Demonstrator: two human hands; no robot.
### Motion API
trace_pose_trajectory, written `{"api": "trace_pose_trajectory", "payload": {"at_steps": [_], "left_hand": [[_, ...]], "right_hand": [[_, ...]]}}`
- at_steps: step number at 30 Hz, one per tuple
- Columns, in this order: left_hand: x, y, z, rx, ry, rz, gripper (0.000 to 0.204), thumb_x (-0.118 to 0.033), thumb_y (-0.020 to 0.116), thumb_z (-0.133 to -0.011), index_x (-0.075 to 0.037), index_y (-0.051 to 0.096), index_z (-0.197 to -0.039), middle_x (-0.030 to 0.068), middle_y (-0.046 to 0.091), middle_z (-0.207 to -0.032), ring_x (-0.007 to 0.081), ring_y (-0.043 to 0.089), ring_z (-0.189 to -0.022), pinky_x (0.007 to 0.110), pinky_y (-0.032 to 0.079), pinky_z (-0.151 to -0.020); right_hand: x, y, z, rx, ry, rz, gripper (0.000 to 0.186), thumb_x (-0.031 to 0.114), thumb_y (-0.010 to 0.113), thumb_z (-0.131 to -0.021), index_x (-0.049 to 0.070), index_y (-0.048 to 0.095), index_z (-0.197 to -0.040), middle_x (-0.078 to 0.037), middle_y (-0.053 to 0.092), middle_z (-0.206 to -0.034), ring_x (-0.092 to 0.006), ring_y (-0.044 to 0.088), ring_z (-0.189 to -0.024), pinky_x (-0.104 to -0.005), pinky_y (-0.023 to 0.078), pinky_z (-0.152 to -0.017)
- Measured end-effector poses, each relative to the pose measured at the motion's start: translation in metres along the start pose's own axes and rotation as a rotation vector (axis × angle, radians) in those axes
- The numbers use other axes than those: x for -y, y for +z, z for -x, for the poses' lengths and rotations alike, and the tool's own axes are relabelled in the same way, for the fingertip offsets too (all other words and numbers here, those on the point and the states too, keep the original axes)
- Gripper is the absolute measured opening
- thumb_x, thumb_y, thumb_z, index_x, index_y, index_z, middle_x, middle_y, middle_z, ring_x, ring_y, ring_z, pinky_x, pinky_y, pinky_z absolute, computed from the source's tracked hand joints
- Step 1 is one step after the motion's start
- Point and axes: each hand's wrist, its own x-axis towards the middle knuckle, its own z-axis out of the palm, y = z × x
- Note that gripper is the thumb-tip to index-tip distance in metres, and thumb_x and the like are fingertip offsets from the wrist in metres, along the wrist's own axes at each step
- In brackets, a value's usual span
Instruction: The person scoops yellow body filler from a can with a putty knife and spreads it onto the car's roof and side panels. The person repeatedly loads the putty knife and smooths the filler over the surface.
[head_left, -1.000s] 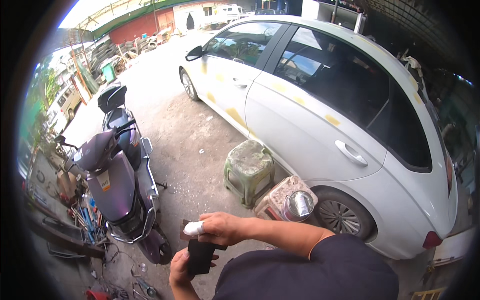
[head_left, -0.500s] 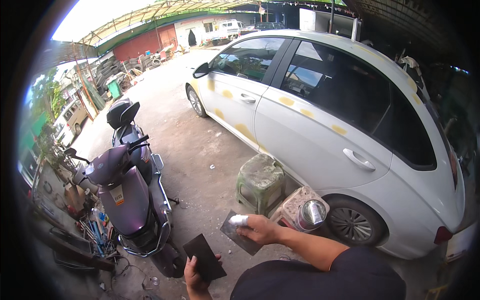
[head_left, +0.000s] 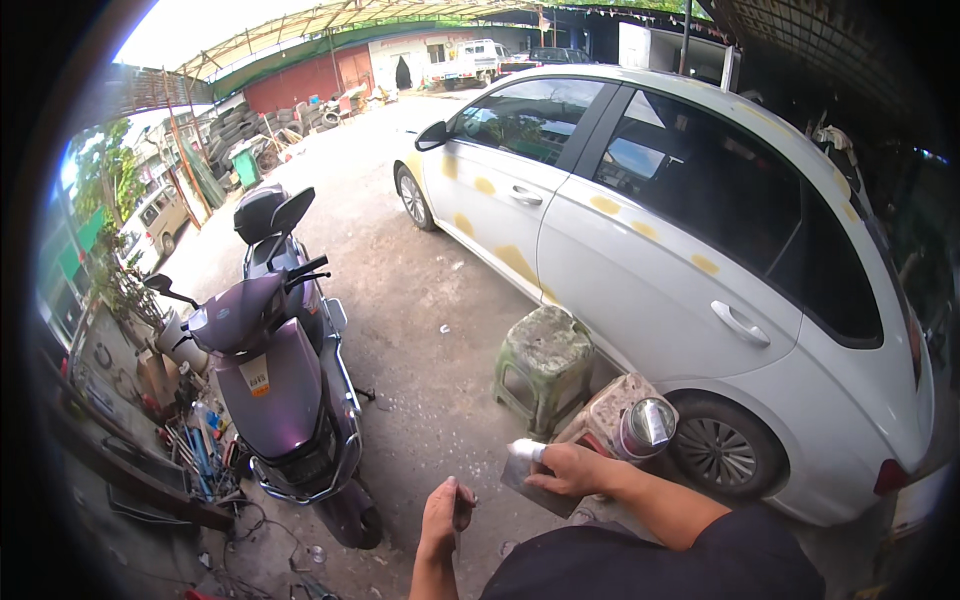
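My right hand (head_left: 568,470), a white wrap or cover on one digit, grips a thin grey scraper blade (head_left: 520,480) below the green stool. Left of it, my left hand (head_left: 443,512) is closed around a second flat, dark scraper blade (head_left: 458,532), now turned almost edge-on so that little of it shows. The two blades are a short way apart. Just beyond my right hand, an open metal tin (head_left: 648,428) with a shiny lid or bag on it sits on a low, stained stool (head_left: 608,400).
A white car (head_left: 640,290) with yellowish filler patches stands along the right. A worn green stool (head_left: 545,365) is beside it. A purple scooter (head_left: 275,390) is parked at left, near tools and cables. Tyres (head_left: 240,130) are piled far back.
My left hand has moved right and up, turning its blade from face-on to edge-on. My right hand has shifted slightly right. The whole view has swung a little to the left.
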Motion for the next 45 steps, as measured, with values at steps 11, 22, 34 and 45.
{"api": "trace_pose_trajectory", "payload": {"at_steps": [11, 22, 34, 45], "left_hand": [[-0.013, 0.047, -0.029, 0.159, -0.079, -0.318, 0.013, -0.011, 0.062, -0.094, -0.001, 0.062, -0.102, 0.0007, 0.064, -0.092, 0.0073, 0.056, -0.081, 0.024, 0.046, -0.073], [-0.027, 0.115, -0.071, 0.053, -0.054, -0.391, 0.013, -0.012, 0.063, -0.095, 0.001, 0.064, -0.094, -0.0015, 0.063, -0.083, 0.0056, 0.054, -0.074, 0.022, 0.045, -0.067], [-0.016, 0.193, -0.131, 0.189, -0.168, -0.811, 0.023, -0.02, 0.065, -0.094, 0.003, 0.065, -0.097, -0.0003, 0.065, -0.085, 0.0069, 0.056, -0.078, 0.024, 0.046, -0.072], [0.014, 0.177, -0.169, 0.167, -0.139, -0.843, 0.032, -0.03, 0.056, -0.098, 0.0, 0.06, -0.09, 0.0025, 0.059, -0.078, 0.0085, 0.052, -0.076, 0.028, 0.046, -0.071]], "right_hand": [[-0.003, 0.005, 0.01, 0.206, 0.004, -0.041, 0.034, 0.032, 0.059, -0.093, -0.001, 0.061, -0.091, -0.025, 0.063, -0.084, -0.0445, 0.062, -0.084, -0.0504, 0.048, -0.074], [-0.06, -0.025, 0.051, -0.119, 0.106, -0.643, 0.066, 0.004, 0.064, -0.085, 0.003, 0.035, -0.145, -0.012, 0.062, -0.108, -0.0208, 0.061, -0.102, -0.032, 0.047, -0.093], [-0.149, -0.078, 0.098, -0.507, 0.132, -1.012, 0.068, -0.002, 0.063, -0.086, 0.006, 0.033, -0.147, -0.005, 0.057, -0.112, -0.0124, 0.055, -0.103, -0.0292, 0.045, -0.093], [-0.185, -0.106, 0.094, -0.754, 0.188, -0.893, 0.065, -0.001, 0.062, -0.086, 0.002, 0.034, -0.145, -0.006, 0.056, -0.112, -0.0115, 0.055, -0.097, -0.0279, 0.046, -0.089]]}}
